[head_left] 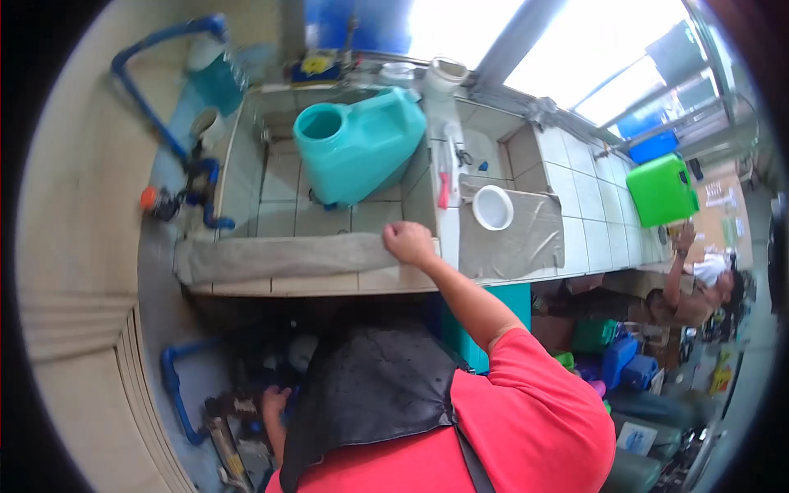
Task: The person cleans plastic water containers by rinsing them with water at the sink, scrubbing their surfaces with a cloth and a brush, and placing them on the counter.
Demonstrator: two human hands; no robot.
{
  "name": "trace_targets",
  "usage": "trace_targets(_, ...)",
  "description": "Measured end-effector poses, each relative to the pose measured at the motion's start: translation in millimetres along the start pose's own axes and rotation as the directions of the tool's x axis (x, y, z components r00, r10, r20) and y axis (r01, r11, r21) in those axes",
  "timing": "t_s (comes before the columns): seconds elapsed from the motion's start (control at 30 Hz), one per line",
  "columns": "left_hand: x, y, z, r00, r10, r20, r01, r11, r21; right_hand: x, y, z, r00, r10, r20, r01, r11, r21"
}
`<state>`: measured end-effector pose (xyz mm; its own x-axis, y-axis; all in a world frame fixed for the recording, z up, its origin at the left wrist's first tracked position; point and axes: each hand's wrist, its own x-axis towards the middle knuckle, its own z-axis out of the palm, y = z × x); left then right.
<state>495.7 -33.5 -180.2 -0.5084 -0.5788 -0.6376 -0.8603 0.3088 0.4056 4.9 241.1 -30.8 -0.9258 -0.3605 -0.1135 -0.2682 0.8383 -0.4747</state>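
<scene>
Blue pipe (168, 33); bright green container (657, 191)

A container-washing workroom, with tiled basins (279, 193), blue pipes (148, 39) and plastic jugs (362, 144).

Glare from windows (575, 49), shadow under counter (585, 238), fisheye bend, black corners

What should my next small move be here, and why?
I'd probably glance down before moving your left hand: it's low in the dim clutter under the sink, near blue piping, while your right hand rests at the end of the gray cloth on the sink's edge.
</scene>
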Motion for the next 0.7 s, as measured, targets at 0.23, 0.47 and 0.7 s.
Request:
trace_targets(0.23, 32, 299, -175, 0.874, 0.376, -0.308, -0.346, 0.926, 0.151, 1, 2, 0, 0.998, -0.064, 0.012, 0.062, 0.995, 0.074)
trace_targets(0.47, 90, 511, -171, 0.349, 0.825, -0.444, -0.770, 0.523, 0.366, 1, 6, 1, 0.996, -0.087, -0.004, 0.086, 0.989, 0.123)
trace_targets(0.7, 135, 616, -113, 0.446, 0.784, -0.431, -0.575, 0.620, 0.534, 3, 9, 12, 1.000, 0.018, 0.024, -0.022, 0.986, 0.166)
